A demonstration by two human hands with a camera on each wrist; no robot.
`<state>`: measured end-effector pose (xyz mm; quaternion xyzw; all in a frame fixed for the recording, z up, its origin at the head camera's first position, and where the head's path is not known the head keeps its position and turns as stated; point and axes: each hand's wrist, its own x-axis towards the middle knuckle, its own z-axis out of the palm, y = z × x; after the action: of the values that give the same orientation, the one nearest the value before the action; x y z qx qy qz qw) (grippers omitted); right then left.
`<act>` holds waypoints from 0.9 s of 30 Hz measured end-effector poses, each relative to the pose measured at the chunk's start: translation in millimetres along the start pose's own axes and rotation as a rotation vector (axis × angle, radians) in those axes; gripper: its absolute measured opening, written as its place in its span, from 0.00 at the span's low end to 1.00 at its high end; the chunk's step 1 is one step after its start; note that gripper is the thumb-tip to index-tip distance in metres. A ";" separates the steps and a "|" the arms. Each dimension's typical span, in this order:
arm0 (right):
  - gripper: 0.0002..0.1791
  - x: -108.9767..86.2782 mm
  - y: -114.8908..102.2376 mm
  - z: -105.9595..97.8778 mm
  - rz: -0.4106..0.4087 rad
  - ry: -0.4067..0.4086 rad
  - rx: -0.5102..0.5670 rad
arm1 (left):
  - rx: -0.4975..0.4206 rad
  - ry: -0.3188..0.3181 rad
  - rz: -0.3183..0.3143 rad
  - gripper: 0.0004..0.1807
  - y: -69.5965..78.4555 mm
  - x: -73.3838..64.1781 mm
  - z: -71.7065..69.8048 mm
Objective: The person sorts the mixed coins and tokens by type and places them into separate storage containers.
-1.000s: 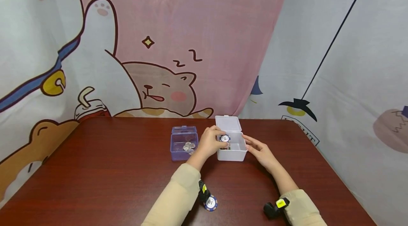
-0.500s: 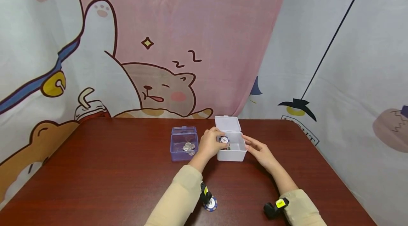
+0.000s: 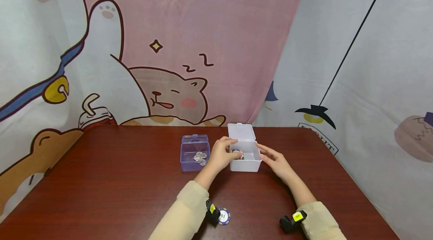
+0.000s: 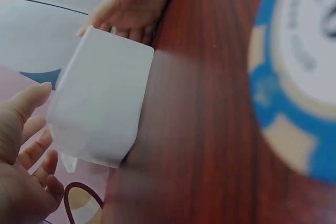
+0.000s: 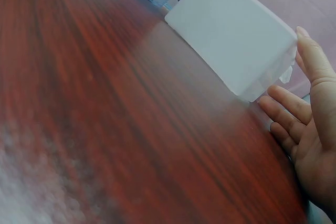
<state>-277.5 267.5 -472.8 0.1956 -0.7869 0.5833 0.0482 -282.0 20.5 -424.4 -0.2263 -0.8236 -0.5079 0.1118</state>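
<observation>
A white lidded box (image 3: 246, 166) stands on the table with its lid raised. At its left end, poker chips (image 3: 238, 151) lie inside, partly covered by my left thumb. My left hand (image 3: 220, 155) is over the box's left rim, thumb and fingers spread apart; in the left wrist view it holds nothing. My right hand (image 3: 276, 163) rests its fingertips against the right wall, and in the right wrist view its thumb (image 5: 311, 56) touches the box's corner while the other fingers extend alongside. A single blue-and-white poker chip (image 3: 224, 216) marked 10 lies beside my left wrist camera.
Left of the white box is a translucent purple box (image 3: 188, 165), lid up, holding several silver coins (image 3: 199, 156). The reddish-brown table (image 3: 111, 180) reaches back to a cartoon-printed curtain (image 3: 243, 44). A black camera (image 3: 289, 223) is strapped at my right wrist.
The chip that stood upright between my left thumb and fingers has dropped into the white box. My left hand has eased back slightly left; the right hand has stayed at the box.
</observation>
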 end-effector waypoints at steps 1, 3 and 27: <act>0.24 -0.2 0.2 0.2 -0.006 0.004 -0.001 | -0.023 0.002 0.004 0.26 0.4 -1.5 -1.0; 0.23 -0.5 0.5 0.5 -0.018 0.011 0.000 | -0.058 0.002 0.005 0.25 1.1 -4.6 -2.6; 0.25 -0.4 -1.5 1.1 0.018 0.012 0.003 | -0.104 -0.181 0.130 0.24 5.0 -52.0 -27.5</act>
<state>-276.3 266.2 -471.9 0.1851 -0.7873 0.5862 0.0475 -235.5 -15.4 -429.4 -0.3296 -0.7865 -0.5191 0.0576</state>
